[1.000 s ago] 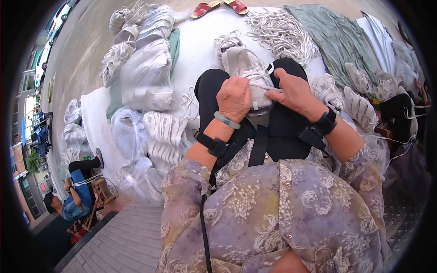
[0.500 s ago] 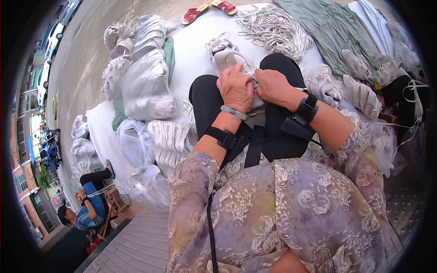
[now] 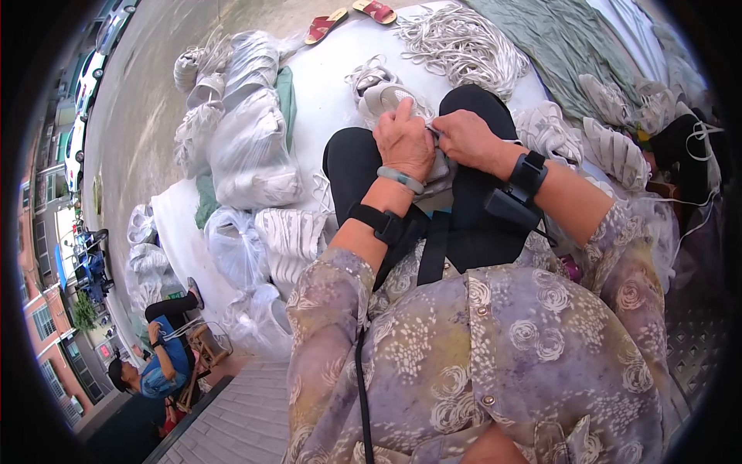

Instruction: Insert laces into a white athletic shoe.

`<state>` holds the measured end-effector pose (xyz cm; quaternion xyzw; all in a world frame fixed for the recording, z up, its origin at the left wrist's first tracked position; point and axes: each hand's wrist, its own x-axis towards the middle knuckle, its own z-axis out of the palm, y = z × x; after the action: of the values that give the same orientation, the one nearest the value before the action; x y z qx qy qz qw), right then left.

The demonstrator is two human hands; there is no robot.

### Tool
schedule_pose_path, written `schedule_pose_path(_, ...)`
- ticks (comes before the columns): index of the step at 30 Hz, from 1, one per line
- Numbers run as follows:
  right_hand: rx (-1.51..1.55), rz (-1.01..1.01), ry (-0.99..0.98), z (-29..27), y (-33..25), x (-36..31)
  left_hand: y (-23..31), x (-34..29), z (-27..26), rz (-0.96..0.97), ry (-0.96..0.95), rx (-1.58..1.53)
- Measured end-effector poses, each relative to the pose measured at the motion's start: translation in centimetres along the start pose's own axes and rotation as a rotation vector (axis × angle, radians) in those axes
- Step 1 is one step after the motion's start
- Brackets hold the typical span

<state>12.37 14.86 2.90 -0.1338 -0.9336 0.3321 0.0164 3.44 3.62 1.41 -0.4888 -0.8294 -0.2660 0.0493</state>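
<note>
Between my knees lies a pale grey shoe (image 3: 384, 99), its toe pointing away from me and its lower part covered by my hands. My left hand (image 3: 406, 141) rests over the shoe with bent fingers gripping it, one finger reaching toward the toe. My right hand (image 3: 471, 141) is closed, thumb and forefinger pinched beside the left fingertips. A small dark bit shows at that pinch, too small to name. Just beyond the shoe, another whitish shoe (image 3: 371, 75) sits on the white sheet (image 3: 328, 93).
A heap of white laces (image 3: 468, 48) lies at the far right of the sheet. Wrapped stacks of shoes (image 3: 253, 147) stand to the left, more shoes (image 3: 614, 155) to the right. Red slippers (image 3: 326, 26) are at the far edge. A seated person (image 3: 166, 356) is at lower left.
My right hand has turned slightly and drawn a little away from the left, opening a small gap. The left hand stays on the shoe. The whole view has shifted slightly.
</note>
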Motion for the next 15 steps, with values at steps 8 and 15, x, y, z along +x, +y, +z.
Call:
schedule_pose_path(8,0.190,0.059,0.225,0.6,0.4,-1.1,-0.6,-0.4,-1.9,0.211,0.065,-0.048)
schedule_pose_path(15,0.138,0.079,0.185,0.9,3.6,-3.4,-13.1,-13.2,-9.5,-0.093,0.017,0.257)
